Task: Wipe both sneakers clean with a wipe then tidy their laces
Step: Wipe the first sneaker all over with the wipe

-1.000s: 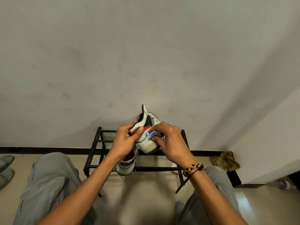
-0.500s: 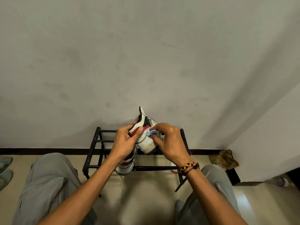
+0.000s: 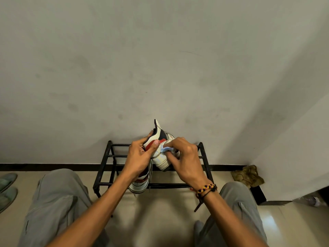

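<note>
Black metal shoe rack (image 3: 106,157) against the wall, between the person's knees. Second sneaker (image 3: 139,184) resting on the rack's front bar, partly behind the left wrist. Held sneaker (image 3: 161,155), raised above the rack, heel uppermost. Left hand (image 3: 139,157) curled round its upper, thumb across the red panel. Right hand (image 3: 185,160) pinching a pale blue wipe (image 3: 166,149) pressed to the white side panel.
</note>
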